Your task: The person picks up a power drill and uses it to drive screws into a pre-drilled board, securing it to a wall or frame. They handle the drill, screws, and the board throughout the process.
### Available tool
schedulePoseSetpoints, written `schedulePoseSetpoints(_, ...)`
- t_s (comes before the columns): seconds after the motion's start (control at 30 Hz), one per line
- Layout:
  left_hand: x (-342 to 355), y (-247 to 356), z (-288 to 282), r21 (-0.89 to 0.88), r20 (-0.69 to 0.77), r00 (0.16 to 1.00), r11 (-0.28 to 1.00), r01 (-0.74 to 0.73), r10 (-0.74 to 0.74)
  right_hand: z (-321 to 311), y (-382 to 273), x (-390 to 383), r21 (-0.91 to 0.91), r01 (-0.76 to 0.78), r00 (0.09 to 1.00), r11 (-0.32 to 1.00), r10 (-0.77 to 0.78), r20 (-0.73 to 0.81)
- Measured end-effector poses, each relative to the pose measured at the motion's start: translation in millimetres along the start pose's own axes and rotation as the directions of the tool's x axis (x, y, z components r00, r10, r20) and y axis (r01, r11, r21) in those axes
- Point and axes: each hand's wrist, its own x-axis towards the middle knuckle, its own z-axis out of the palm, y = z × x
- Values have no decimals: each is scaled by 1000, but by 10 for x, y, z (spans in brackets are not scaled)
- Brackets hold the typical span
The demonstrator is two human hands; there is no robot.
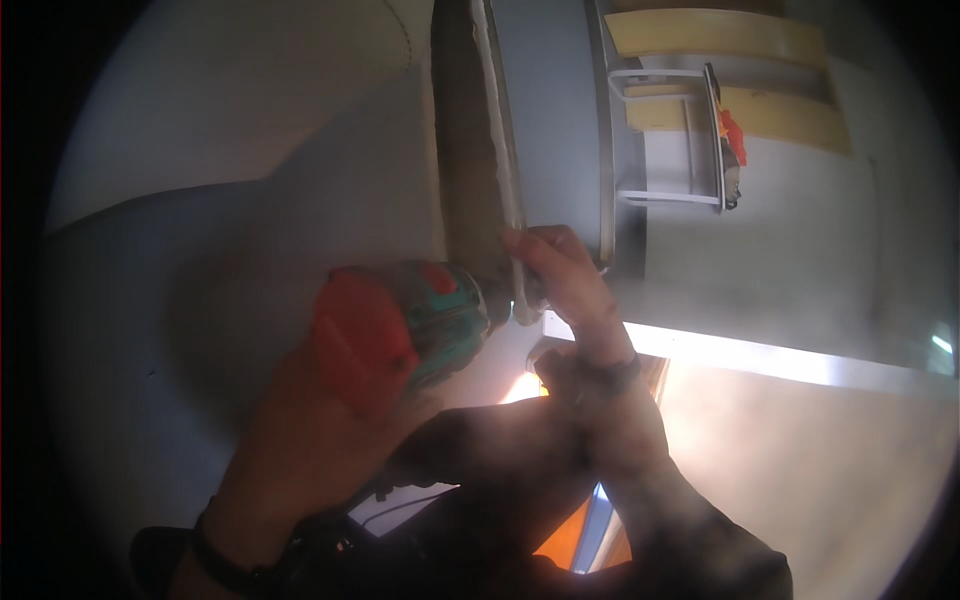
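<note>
My left hand [305,420] is closed on a red-and-teal power drill [420,325], held sideways with its nose at the lower end of a long dark channel [465,150]; whether it touches is unclear. My right hand [570,285] has its fingers bent and pressed on the channel's pale, rough-edged strip [491,80], just right of the drill's nose; anything else inside those fingers is hidden. A grey-blue panel [550,120] runs alongside the strip. The drill body hides part of my left hand's fingers.
A pale wall surface [200,130] fills the left. At upper right are yellow boards [715,30] and a white tubular frame [665,197] bearing an orange item [733,135]. A bright white ledge [750,358] crosses the lower right, where haze blurs the view.
</note>
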Motion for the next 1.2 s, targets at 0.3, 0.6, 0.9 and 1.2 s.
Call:
schedulePoseSetpoints(0.3,2,33,17,49,-87,995,997,-52,56,47,44,28,-24,-25,1000,999,25,-10)
schedulePoseSetpoints(0.6,98,-343,26,-202,-3,1000,979,-28,28,78,287,103,14,104,988,994,-102,-117)
schedulePoseSetpoints(0.9,-147,-230,-139,162,-219,971,985,-57,92,265,302,246,97,55,993,994,-64,99)
schedulePoseSetpoints(1.2,-516,-1399,-582,787,-354,927,575,224,123,519,707,722,-223,112,918,968,-15,396)
